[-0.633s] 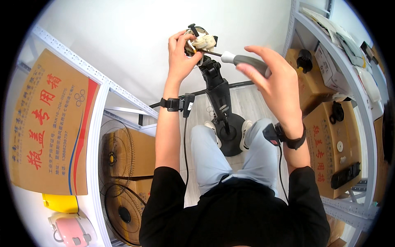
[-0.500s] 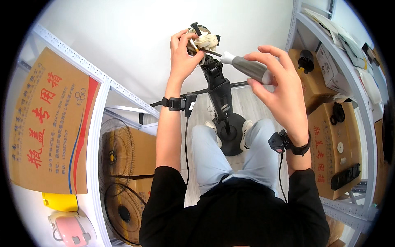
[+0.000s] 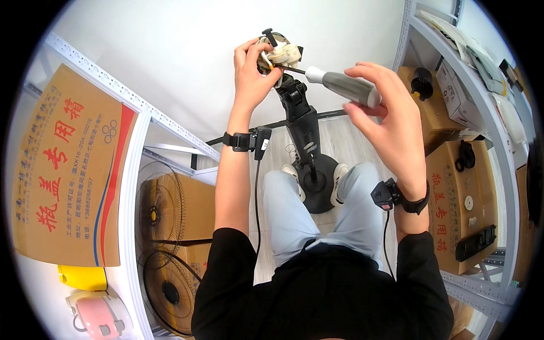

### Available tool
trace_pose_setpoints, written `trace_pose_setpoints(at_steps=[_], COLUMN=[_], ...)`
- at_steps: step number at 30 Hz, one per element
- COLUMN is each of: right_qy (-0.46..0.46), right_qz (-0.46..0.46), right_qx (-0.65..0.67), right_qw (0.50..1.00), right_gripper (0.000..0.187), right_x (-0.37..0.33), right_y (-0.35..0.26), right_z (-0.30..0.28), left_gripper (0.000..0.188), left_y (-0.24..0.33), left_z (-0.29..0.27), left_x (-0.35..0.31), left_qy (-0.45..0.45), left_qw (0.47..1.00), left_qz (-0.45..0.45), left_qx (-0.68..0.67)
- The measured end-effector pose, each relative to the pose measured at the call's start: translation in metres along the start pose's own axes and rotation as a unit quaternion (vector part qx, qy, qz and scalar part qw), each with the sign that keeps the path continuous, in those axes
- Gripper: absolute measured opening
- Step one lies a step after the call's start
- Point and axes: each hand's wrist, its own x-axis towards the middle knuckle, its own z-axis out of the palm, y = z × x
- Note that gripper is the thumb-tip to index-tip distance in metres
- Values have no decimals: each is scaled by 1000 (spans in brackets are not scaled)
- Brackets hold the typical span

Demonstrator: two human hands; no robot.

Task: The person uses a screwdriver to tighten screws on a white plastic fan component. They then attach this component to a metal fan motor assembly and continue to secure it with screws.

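A fan's motor head, with cream plastic parts, loose wires and a black knob on top, sits on a black stand. My left hand grips its left side, thumb near the wires. From the right, a screwdriver with a grey handle and white collar points its dark shaft into the motor head; the tip is hidden. My right hand curls loosely about the handle's rear end, thumb below and fingers above, with gaps between them.
The round black base stands between my feet. Wire fan guards lean by cartons at left, under a shelf with a large carton. Right, a metal rack flanks a carton bearing small parts and a black remote-like piece.
The screwdriver's handle has turned and shifted slightly right, its rear end rising a little. My right fingers have moved slightly along with it. My left hand stays almost still on the motor head.
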Motion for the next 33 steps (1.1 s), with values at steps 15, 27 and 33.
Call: trace_pose_setpoints(at_steps=[15,27,33], right_qy=[-18,-33,-3], right_qz=[-25,26,-38], right_qx=[-21,-22,-149], right_qw=[999,999,988], right_gripper=[29,25,24], right_x=[0,-1,-2], right_y=[3,-7,3], right_z=[-2,-1,3], left_gripper=[47,46,47], left_y=[-3,-1,-3], left_z=[1,1,-1], left_x=[1,0,3], left_qy=[0,-1,-9], left_qw=[1000,1000,1000], left_qz=[-1,-12,10], left_qx=[-6,-9,-18])
